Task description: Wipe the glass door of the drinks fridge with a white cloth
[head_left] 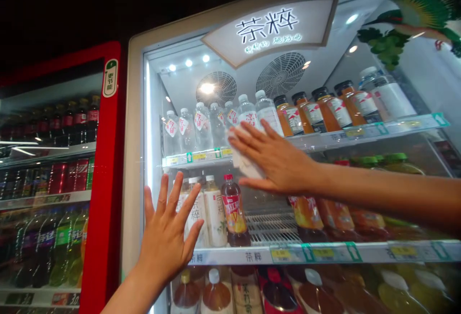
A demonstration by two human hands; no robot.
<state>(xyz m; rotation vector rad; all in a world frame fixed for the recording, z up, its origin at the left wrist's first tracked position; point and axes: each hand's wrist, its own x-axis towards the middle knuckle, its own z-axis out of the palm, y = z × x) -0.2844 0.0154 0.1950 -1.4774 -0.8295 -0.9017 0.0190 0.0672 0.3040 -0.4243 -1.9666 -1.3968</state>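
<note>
My right hand [279, 160] reaches in from the right and presses a white tissue [245, 164] flat against the glass door of a lit drinks fridge [135, 126]. Its fingers are stretched out over the tissue, which shows below the fingers and beside the thumb. Lower and to the left, my left hand [169, 232] is spread open with nothing in it. It is at the glass near the door's left edge; whether the palm touches is hard to see. Behind the glass, white-labelled tea bottles [215, 213] and a red-capped bottle [234, 208] stand between my hands.
Clear bottles [201, 124] and amber bottles [326, 107] line the upper shelf. More bottles [216, 292] fill the bottom. An illuminated sign [268, 28] tops the fridge. At left stands a red-framed fridge [104, 175] with cans and bottles. Leaf decorations [414, 9] hang at upper right.
</note>
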